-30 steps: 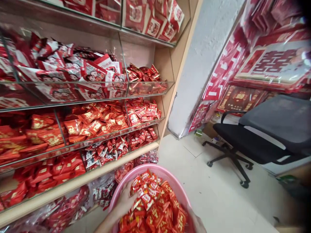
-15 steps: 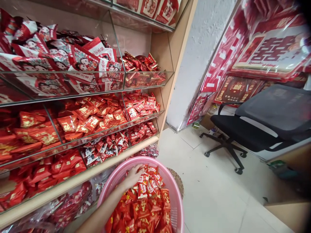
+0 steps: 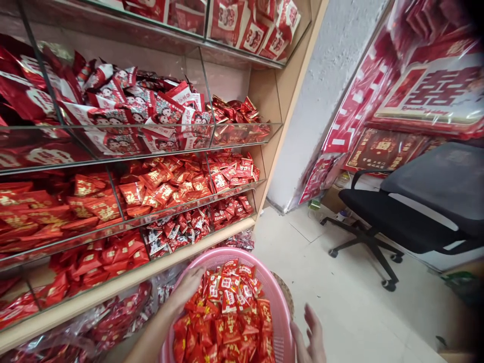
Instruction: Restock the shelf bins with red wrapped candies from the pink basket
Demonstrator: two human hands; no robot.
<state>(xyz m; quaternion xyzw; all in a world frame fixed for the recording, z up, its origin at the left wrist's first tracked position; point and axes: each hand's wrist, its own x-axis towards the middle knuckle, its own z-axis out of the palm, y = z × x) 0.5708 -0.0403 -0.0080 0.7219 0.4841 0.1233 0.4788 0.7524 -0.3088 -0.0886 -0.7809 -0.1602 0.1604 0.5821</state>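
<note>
2 bare hands are held at a pink basket [image 3: 280, 315], on floor beside a stocked shelf unit [image 3: 291, 88]. Basket's already well filled w/ red packets [image 3: 229, 302]; none seen lifted clear yet. L hand [image 3: 189, 285] is placed inside L rim, grip can't be told; R hand [image 3: 310, 335] is held by R rim, fingers spread, nothing grasped.

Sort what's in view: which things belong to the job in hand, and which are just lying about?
Seemingly part of the job:
pink basket
red packets in the basket
left hand, at the basket's left side
right hand, by its right rim

Seemingly just around:
office chair
packaged red decorations at the right
packets on the shelves, touched by neither hand
</note>
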